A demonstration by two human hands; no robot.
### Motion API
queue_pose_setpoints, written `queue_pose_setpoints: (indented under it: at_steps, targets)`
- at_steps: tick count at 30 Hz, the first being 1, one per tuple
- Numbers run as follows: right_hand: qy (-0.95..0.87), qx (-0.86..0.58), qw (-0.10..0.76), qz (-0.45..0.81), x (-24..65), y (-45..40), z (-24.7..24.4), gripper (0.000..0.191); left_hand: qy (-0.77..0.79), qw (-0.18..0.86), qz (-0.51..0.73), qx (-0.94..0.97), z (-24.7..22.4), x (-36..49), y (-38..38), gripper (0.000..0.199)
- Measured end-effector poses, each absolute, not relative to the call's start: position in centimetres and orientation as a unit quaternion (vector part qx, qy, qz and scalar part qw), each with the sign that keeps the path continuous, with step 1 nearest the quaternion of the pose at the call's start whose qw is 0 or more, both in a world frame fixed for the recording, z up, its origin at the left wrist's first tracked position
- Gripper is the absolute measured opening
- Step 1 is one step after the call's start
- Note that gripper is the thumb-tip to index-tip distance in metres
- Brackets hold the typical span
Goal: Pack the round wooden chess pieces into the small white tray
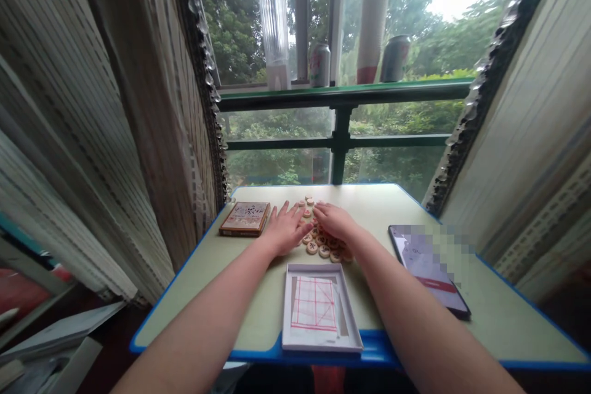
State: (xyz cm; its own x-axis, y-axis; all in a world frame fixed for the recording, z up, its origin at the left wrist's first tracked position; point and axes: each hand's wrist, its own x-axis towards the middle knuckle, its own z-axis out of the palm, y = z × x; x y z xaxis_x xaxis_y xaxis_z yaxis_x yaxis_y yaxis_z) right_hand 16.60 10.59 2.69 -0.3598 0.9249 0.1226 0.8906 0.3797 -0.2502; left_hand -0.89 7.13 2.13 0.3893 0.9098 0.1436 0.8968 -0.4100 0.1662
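Round wooden Chinese chess pieces [324, 252] with red and dark characters lie in a loose heap in the middle of the table. My left hand [287, 229] is at the heap's left side, fingers spread and palm down. On the other side my right hand [336, 221] lies over the pieces, palm down with fingers stretched forward, hiding some of them. Nearer to me stands an open white box tray [287, 314], holding a folded paper board [314, 303] with red grid lines. A flat printed box [244, 217] rests just left of my left hand.
A tablet or large phone [415, 258] lies on the right of the blue-edged table [258, 320]. Behind are a green window rail [286, 98], drink cans [319, 66] and stacked cups [373, 18] on the sill. Curtains [115, 104] hang at both sides.
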Motion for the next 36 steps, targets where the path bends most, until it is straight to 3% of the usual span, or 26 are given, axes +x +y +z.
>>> queue_pose_setpoints:
  at_steps: [5,15,20,25,32,36]
  targets:
    - [-0.837,-0.539,0.093,-0.018,16.9,9.3,2.4,0.042,0.517,0.004,0.136,0.845,2.5,-1.4,7.3,0.074]
    - [-0.823,-0.556,0.117,-0.011,17.3,8.9,2.8,0.048,0.546,0.049,0.291,0.784,3.0,-0.5,6.9,0.049]
    - [-0.829,-0.549,0.109,0.010,17.1,9.2,2.3,0.046,0.554,0.079,0.243,0.792,4.2,0.2,10.2,0.037]
    - [-0.825,-0.552,0.122,-0.004,17.5,9.3,2.2,0.044,0.530,0.067,0.248,0.808,4.5,1.4,13.8,0.037]
    - [-0.839,-0.534,0.104,0.010,17.9,9.5,2.3,0.045,0.549,0.069,0.485,0.678,1.5,-0.3,14.7,0.050]
    - [-0.841,-0.528,0.114,0.024,17.9,9.6,2.2,0.044,0.512,0.053,0.440,0.735,1.2,-0.6,14.7,0.044]
